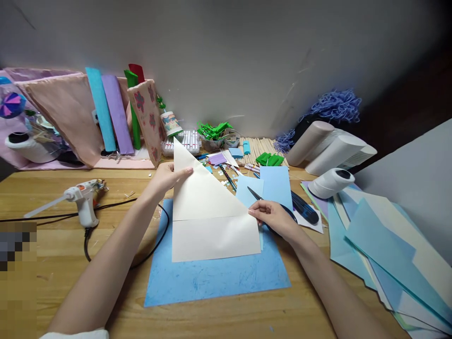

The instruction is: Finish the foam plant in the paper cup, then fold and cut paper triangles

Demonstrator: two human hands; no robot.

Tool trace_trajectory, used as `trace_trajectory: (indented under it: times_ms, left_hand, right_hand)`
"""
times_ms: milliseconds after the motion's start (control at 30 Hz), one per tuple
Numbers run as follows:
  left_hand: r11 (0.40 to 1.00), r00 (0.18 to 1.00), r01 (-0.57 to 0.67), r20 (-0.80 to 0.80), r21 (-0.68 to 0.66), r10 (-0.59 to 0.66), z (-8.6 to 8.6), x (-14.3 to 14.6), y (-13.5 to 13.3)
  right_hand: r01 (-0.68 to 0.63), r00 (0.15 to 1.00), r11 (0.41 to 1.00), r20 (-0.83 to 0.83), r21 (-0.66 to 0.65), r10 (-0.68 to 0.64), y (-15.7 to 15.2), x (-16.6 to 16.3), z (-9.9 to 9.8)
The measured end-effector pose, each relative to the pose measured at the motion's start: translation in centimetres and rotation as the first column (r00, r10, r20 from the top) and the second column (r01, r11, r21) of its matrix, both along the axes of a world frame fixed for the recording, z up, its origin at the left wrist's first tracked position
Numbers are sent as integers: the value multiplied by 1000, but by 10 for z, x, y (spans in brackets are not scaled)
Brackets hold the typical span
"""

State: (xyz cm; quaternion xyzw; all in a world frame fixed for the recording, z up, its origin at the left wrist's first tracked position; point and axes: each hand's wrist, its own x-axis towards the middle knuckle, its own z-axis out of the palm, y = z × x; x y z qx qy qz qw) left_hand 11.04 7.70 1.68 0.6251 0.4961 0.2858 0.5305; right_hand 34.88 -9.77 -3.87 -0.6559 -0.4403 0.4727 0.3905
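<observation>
- Left hand (165,180) pinches the creased cream paper (208,197) at its left edge.
- Right hand (273,216) pinches its right side, near the scissors (254,193).
- The paper is over a blue mat (219,285).

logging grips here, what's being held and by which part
Cream paper: left hand grips its left edge, right hand the lower end of its slanted edge.

The creased cream paper sheet (208,200) at mid-frame covered part of the flat blue rectangular sheet (219,282) and hid most fingers of the left hand (166,180). The right hand (273,215) blocked the middle of the dark metal scissors (253,194). Loose pastel paper sheets (391,235) ran past the right edge; coarse pixels (17,292) masked the lower left corner.
</observation>
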Motion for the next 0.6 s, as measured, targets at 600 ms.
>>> trace_trajectory:
  times_ms: [600]
  left_hand:
    - [622, 815, 531, -548, 575, -189, 35, 6, -68]
  right_hand:
    - [-131, 951, 984, 295, 123, 90, -9, -1, 22]
